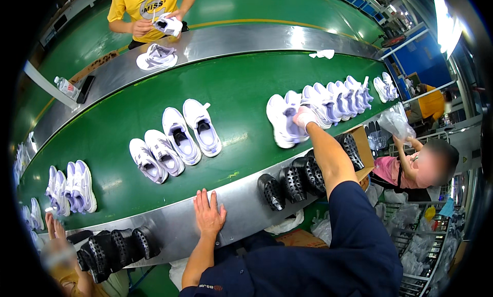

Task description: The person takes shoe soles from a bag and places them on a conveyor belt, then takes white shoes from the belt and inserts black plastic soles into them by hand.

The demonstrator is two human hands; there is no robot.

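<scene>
My left hand [209, 212] lies flat on the steel edge [239, 207] of the work line, fingers spread and holding nothing. Stretched across the green belt [241, 127], my right arm reaches a row of white and lavender sneakers. The right hand [305, 117], in a pale glove, grips the collar of a white sneaker [280, 123] at the row's near left end; its fingertips are partly hidden. More sneakers [336, 100] stand packed close just beyond it. Several others, a separate group with a white sneaker [202, 128], stand left of centre on the belt.
Black dimpled shoe-shaped forms [295, 184] line the near steel edge, beside a cardboard box [363, 150]; more black forms [122, 245] stand at left. Across the belt a person in yellow [146, 9] holds a sneaker. Other people sit at lower left and right. A bottle [67, 87] stands far left.
</scene>
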